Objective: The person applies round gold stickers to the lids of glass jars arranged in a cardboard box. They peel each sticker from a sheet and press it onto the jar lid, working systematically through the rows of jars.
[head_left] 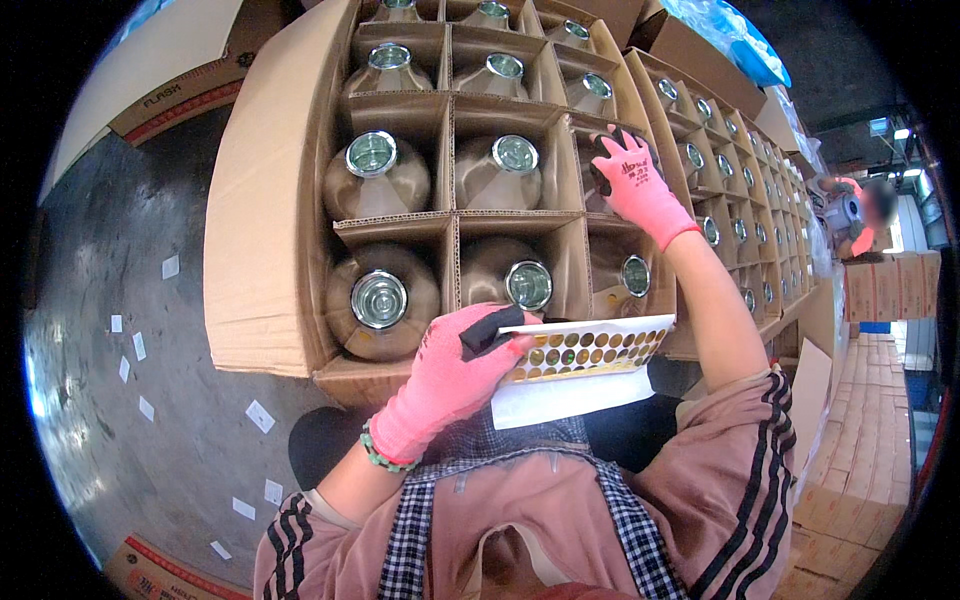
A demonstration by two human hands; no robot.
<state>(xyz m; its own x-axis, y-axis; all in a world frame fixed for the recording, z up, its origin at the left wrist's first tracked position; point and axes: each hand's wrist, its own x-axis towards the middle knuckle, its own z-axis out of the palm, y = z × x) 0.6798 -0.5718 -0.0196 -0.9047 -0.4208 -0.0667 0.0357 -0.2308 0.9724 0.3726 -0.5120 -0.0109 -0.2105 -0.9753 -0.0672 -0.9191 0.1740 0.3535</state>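
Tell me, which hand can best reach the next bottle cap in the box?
Probably the right hand: it already reaches into the divided box, on a bottle compartment in the right column. The left hand is busy holding the sticker sheet near the body.

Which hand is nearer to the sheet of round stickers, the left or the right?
Left. The left hand holds the sticker sheet by its left end. The right hand is farther up, reaching into a compartment of the divided carton.

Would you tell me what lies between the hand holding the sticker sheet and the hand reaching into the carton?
In the head view, between left hand and right hand stand cardboard dividers and two bottles.
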